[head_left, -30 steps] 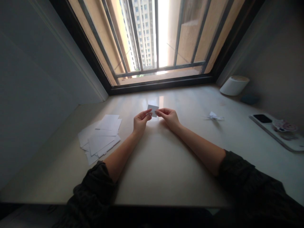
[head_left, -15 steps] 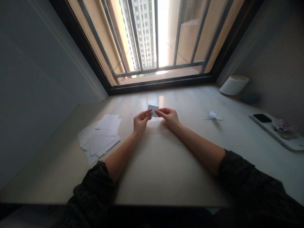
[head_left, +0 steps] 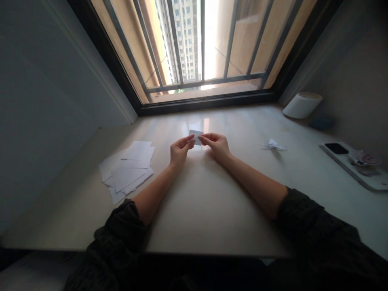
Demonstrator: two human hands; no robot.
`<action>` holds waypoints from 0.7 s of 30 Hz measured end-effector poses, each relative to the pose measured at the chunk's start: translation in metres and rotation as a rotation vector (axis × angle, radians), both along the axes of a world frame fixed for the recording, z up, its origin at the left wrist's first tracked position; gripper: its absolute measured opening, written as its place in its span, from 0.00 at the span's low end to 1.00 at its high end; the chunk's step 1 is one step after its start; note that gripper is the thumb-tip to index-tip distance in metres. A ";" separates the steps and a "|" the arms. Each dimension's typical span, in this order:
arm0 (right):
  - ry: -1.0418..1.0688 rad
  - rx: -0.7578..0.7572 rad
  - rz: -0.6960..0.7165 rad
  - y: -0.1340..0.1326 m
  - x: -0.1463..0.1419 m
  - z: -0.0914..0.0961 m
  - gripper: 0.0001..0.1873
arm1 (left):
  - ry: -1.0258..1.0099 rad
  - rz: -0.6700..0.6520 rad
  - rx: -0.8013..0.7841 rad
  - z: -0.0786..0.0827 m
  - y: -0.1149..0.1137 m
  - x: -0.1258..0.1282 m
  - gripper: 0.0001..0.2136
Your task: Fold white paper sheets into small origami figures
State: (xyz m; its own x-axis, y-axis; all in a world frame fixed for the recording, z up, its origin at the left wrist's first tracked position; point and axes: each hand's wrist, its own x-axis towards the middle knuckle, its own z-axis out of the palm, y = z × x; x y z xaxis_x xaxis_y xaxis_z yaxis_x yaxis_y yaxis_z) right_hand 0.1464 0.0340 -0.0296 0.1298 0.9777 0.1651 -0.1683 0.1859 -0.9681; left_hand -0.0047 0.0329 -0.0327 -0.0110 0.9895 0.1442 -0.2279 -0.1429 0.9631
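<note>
A small square of white paper (head_left: 196, 136) is held up over the far middle of the white tabletop (head_left: 206, 218). My left hand (head_left: 180, 149) pinches its left side between thumb and fingers. At the right edge, my right hand (head_left: 216, 144) grips the same piece with thumb and forefinger. Whether the square is folded in layers cannot be made out. To the left of my left forearm lies a loose pile of white paper sheets (head_left: 129, 169). Beyond my right hand, a small folded paper shape (head_left: 273, 144) with thin points rests on the surface.
A barred window (head_left: 203, 103) rises behind the table. A white cylindrical object (head_left: 303, 106) stands at the back right, beside a blurred bluish thing (head_left: 323, 122). At the right edge, a phone-like object (head_left: 336, 148) and small items lie on a pale tray (head_left: 372, 184).
The whole view has shifted slightly, with the table appearing a little higher. Both hands keep their hold on the paper square, which looks almost the same.
</note>
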 end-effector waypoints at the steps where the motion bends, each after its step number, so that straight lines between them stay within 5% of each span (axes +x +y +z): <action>1: 0.005 0.002 -0.001 0.000 0.000 0.000 0.21 | -0.001 -0.009 0.002 0.000 0.000 0.000 0.19; 21: 0.021 -0.009 0.008 0.002 -0.001 -0.002 0.23 | -0.035 0.039 -0.019 0.001 0.000 0.001 0.18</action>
